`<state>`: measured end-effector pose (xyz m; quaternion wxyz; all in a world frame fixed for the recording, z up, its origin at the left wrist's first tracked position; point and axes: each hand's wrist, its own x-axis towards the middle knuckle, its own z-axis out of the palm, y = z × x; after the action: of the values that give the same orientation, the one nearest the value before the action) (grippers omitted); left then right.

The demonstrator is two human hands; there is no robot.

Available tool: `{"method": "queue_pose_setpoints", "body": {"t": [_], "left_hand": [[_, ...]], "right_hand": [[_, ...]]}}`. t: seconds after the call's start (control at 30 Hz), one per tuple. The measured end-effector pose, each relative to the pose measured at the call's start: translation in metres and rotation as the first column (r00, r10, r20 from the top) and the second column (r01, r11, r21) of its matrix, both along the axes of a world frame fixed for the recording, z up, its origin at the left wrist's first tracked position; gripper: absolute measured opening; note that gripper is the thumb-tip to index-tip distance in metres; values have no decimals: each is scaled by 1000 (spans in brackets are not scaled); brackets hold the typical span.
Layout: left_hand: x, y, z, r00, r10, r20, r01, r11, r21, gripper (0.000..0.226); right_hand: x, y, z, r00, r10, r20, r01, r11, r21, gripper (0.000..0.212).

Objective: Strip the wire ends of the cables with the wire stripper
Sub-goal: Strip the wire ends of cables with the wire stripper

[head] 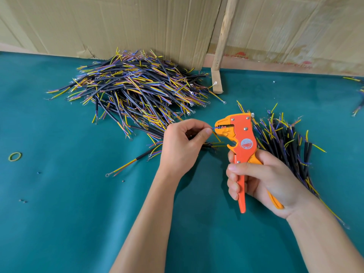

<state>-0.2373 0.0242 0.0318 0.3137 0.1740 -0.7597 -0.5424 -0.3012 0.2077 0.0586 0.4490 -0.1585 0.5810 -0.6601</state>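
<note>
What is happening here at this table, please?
A person is stripping cable ends. The right hand grips the handles of an orange wire stripper, and the left hand pinches a thin blue wire and feeds its tip into the tool's mouth. A large cable pile lies behind, and a smaller bundle beside the right hand.

— Orange wire stripper? 
— Upright at centre right of the frame, head pointing left, a thin blue wire end clamped in its mouth.
— Cables? 
— Black-sheathed, yellow and blue cores; big pile upper centre, smaller bundle at right.
</note>
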Motion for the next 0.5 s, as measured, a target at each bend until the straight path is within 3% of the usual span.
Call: {"method": "queue_pose_setpoints", "body": {"t": [0.5], "left_hand": [[0,-1,0,1000,9,14,-9,1000,-23,8]], "right_hand": [[1,0,1,1000,10,-10,-10,1000,-3,27]]}}
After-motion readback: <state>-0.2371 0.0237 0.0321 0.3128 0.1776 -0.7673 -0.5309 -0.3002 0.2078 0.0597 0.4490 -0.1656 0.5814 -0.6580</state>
